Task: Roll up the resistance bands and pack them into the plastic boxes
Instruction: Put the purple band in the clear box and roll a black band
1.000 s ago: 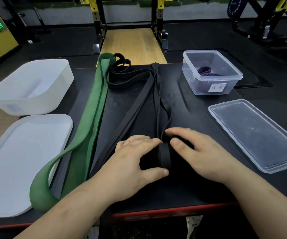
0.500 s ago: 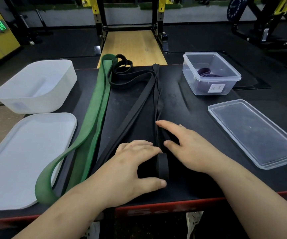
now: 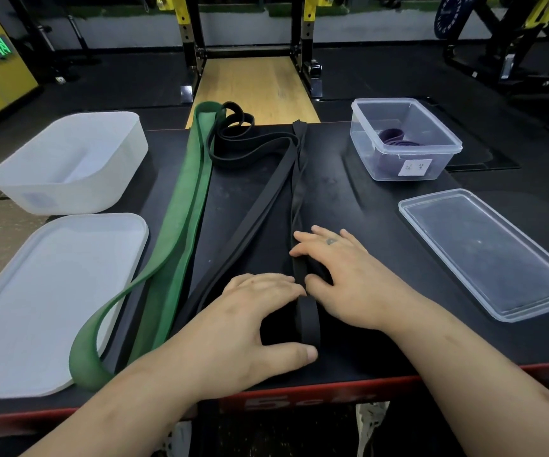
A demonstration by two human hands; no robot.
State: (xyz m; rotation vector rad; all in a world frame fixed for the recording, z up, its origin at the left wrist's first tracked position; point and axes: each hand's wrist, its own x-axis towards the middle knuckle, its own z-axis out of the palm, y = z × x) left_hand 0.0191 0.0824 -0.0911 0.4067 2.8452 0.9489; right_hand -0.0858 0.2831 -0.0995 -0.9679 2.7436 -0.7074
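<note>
Hands low on a black table (image 3: 382, 199), both at work on one black resistance band (image 3: 299, 179). Left hand (image 3: 243, 321) cupped over the rolled end of that band, fingers curled down on top, thumb stretched along the near side; black roll (image 3: 307, 321) seen edge-on just right of the palm, touching it. Right hand (image 3: 342, 278) laid flat beyond the roll, fingers spread and pressed on the unrolled length, thumb tip against the strip; nothing gripped. Rest of the band stretched straight away toward the far table edge.

Left of it, a second black band (image 3: 253, 206) lying slantwise, its far part looped in loose coils (image 3: 233, 127). Further left, a wide green band (image 3: 187, 199) running the table's depth, its near end folded into an upright loop resting partly on a frosted white lid (image 3: 35, 291). Behind the lid, a frosted white box (image 3: 68, 163), open; contents could not be told.

On the right, far side, a clear plastic box (image 3: 405, 140) with a paper label, open, holding a rolled purple band (image 3: 395, 136). Nearer, well apart from the hands, its clear lid (image 3: 487, 252) flat on the table. Beyond the table, a wooden platform (image 3: 250, 87) between yellow rack posts.
</note>
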